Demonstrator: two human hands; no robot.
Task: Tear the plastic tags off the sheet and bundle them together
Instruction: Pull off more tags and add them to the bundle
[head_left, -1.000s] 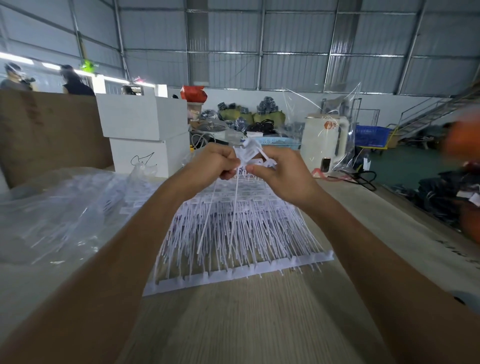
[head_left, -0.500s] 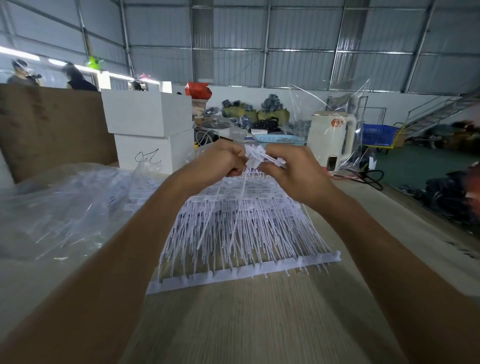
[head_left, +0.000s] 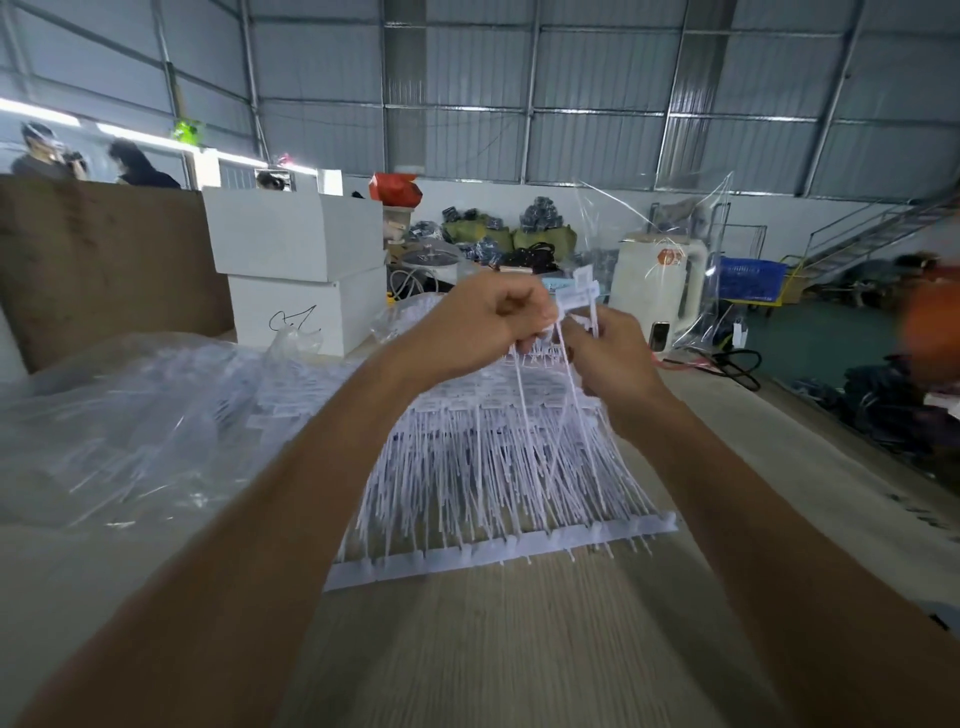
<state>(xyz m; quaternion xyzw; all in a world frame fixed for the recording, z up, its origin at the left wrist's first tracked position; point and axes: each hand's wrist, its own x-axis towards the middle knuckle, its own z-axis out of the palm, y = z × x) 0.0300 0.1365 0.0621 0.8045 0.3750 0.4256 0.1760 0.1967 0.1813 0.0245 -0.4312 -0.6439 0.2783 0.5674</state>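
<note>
Dangling white stemmed tags (head_left: 563, 395), flat-headed

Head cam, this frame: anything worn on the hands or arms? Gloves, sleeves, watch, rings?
Nothing worn shows. The left hand and right hand are bare, no gloves. Both forearms are bare right down to the frame's bottom edge, so no sleeve is in view. No watch, band or ring shows on the wrists or the fingers in view.

Tags (head_left: 498, 457) white matt plastic; table (head_left: 509, 649) wood-grain
</note>
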